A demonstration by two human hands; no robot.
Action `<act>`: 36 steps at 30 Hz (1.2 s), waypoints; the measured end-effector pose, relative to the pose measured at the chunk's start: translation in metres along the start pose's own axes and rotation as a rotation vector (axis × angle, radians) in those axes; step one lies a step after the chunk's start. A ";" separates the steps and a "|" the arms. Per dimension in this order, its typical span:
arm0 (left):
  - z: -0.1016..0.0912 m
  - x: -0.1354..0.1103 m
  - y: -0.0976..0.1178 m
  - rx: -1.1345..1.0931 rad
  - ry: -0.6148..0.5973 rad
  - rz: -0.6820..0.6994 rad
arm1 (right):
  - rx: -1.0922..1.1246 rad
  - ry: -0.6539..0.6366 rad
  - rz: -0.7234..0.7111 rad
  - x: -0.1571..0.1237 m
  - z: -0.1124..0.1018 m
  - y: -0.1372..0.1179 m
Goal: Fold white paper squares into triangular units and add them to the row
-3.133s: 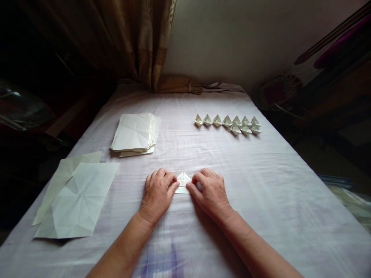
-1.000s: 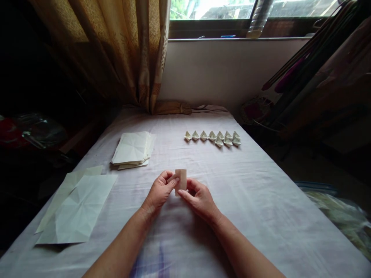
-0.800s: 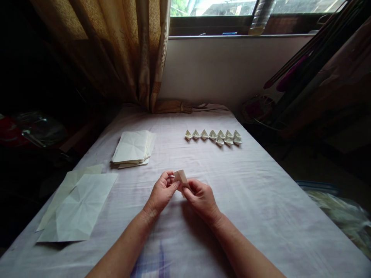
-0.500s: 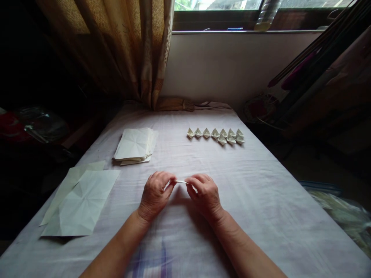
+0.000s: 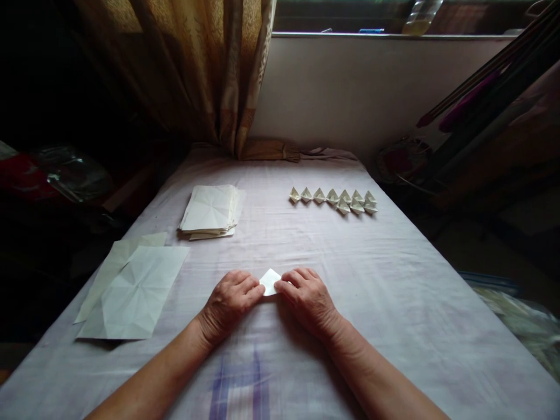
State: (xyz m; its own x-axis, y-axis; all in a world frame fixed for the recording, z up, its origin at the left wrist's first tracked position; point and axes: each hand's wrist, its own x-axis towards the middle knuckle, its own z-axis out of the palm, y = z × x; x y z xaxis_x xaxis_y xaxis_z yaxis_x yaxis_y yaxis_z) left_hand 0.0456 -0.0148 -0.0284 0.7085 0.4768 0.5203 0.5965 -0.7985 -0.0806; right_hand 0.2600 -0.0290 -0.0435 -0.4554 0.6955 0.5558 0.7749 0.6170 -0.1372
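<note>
A small folded piece of white paper (image 5: 270, 281) lies between my hands, its pointed top facing away from me. My left hand (image 5: 231, 296) is closed on its left edge, thumb and fingers pressed together. On the right side my right hand (image 5: 307, 296) pinches the same paper, the fingers covering that corner. Beyond, to the right, small folded paper shapes (image 5: 331, 196) with pointed tops stand in a long row with a shorter row in front. Creased paper sheets (image 5: 137, 291) lie to the left of my left hand.
A stack of creased paper squares (image 5: 209, 209) sits at the back left of the cloth-covered table (image 5: 385, 326). Behind the table hang a gold curtain (image 5: 201, 70) and a window sill with a bottle (image 5: 420, 17). Dark clutter flanks both sides.
The folded paper has turned from edge-on to show its flat, pointed face. My hands have lowered slightly with it. The whole view has tilted down and shifted a little.
</note>
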 end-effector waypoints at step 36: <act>0.007 0.000 0.008 -0.251 -0.190 -0.580 | 0.144 -0.090 0.484 -0.008 -0.001 0.001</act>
State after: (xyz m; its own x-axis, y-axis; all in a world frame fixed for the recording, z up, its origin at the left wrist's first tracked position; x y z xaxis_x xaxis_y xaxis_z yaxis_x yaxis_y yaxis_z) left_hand 0.0530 -0.0187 -0.0349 0.3662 0.8938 0.2588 0.8120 -0.4428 0.3803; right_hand 0.2648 -0.0347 -0.0477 -0.1002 0.9391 0.3287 0.8409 0.2565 -0.4765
